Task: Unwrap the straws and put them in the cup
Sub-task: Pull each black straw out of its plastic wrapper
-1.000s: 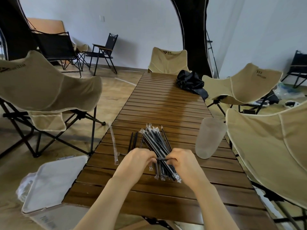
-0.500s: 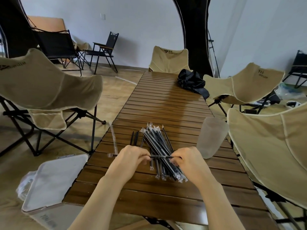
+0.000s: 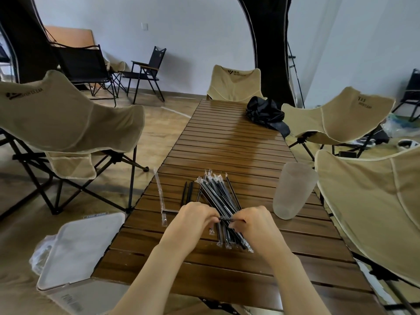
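Observation:
A pile of black straws in clear wrappers [image 3: 218,196] lies on the slatted wooden table [image 3: 227,142]. My left hand [image 3: 193,220] and my right hand [image 3: 252,220] pinch the two ends of one black straw [image 3: 227,219], held crosswise just above the pile's near end. A frosted translucent cup [image 3: 293,189] stands upright to the right of the pile. A few bare black straws [image 3: 188,193] lie left of the pile. An empty clear wrapper [image 3: 160,196] lies near the table's left edge.
Beige folding chairs stand at the left [image 3: 68,123], far end [image 3: 234,84] and right [image 3: 372,201]. A black bag [image 3: 266,114] sits at the table's far right. A white-lidded bin [image 3: 75,251] stands on the floor at near left.
The hands have drawn closer together along the held straw, so a shorter length shows between them. The pile and cup have not moved.

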Action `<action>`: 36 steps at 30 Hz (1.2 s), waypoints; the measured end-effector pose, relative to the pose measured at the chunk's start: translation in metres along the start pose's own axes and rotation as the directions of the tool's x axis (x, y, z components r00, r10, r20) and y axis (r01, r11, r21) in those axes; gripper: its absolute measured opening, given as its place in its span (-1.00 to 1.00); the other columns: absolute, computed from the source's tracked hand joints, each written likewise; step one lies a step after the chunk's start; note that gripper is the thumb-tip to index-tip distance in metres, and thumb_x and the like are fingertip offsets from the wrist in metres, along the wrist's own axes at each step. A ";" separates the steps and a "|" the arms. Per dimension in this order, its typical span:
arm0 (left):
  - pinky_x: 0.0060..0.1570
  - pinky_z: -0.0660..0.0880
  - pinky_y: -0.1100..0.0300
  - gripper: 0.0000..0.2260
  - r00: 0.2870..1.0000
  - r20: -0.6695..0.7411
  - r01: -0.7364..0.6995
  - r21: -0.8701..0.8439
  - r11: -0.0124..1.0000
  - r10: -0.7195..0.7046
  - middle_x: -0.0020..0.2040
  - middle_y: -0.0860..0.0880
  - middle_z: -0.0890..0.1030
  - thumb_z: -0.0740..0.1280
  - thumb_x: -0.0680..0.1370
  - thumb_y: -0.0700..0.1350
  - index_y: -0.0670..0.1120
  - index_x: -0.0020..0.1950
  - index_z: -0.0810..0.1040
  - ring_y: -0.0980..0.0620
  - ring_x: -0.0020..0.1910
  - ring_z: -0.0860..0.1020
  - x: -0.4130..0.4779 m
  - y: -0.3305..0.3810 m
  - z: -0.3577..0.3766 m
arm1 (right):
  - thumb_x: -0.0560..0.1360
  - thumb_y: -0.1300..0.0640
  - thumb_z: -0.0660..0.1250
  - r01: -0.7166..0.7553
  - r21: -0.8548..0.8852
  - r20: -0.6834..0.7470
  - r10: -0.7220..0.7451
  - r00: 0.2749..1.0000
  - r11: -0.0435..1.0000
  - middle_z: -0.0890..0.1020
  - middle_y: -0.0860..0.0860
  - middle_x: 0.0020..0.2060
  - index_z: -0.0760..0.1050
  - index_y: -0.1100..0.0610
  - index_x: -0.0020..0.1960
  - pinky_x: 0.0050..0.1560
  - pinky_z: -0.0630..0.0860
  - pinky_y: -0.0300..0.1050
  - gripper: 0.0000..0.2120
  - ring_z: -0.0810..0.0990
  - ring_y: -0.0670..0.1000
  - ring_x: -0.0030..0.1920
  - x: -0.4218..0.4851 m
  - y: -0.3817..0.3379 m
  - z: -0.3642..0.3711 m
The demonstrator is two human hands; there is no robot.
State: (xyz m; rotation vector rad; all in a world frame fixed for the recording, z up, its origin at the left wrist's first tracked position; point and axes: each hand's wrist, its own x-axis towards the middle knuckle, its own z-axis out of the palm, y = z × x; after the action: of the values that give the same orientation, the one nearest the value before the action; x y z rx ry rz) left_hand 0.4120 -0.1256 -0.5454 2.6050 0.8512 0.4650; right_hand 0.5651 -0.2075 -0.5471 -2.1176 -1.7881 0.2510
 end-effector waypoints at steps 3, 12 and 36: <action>0.21 0.39 0.21 -0.77 1.000 -0.029 -0.005 0.055 0.998 0.007 0.07 0.05 0.65 0.21 0.62 -0.04 0.02 0.19 0.61 0.12 0.10 0.55 -0.006 -0.002 -0.002 | 0.55 0.08 0.26 0.002 0.043 0.009 -0.003 1.000 0.999 0.53 -0.09 -0.27 0.62 0.07 0.02 -0.37 0.24 -0.43 -0.82 0.42 -0.18 -0.34 0.000 -0.002 -0.001; 0.12 0.15 0.28 -0.82 0.962 -0.260 0.099 0.065 0.993 -0.079 -0.01 0.15 0.67 0.28 0.58 0.01 0.15 0.10 0.63 0.19 0.06 0.52 -0.017 -0.024 -0.007 | 0.54 0.08 0.28 -0.003 0.060 -0.039 0.006 0.999 0.998 0.57 -0.12 -0.34 0.59 0.04 -0.16 -0.32 0.31 -0.46 -0.84 0.47 -0.22 -0.34 0.000 0.002 -0.007; 0.27 0.30 0.17 -0.88 0.980 -0.145 0.136 -0.019 0.991 -0.137 -0.15 0.28 0.63 0.28 0.53 0.13 0.26 -0.04 0.62 0.27 -0.01 0.54 -0.020 -0.040 -0.001 | 0.55 0.14 0.26 0.028 0.191 0.014 -0.031 0.999 0.981 0.56 -0.15 -0.39 0.62 0.01 0.01 -0.26 0.39 -0.50 -0.83 0.55 -0.22 -0.35 0.002 0.008 -0.002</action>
State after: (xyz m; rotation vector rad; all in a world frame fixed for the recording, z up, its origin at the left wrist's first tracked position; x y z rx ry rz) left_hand 0.3766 -0.1071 -0.5661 2.5076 1.0654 0.6246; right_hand 0.5734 -0.2071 -0.5478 -1.9596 -1.7287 0.4170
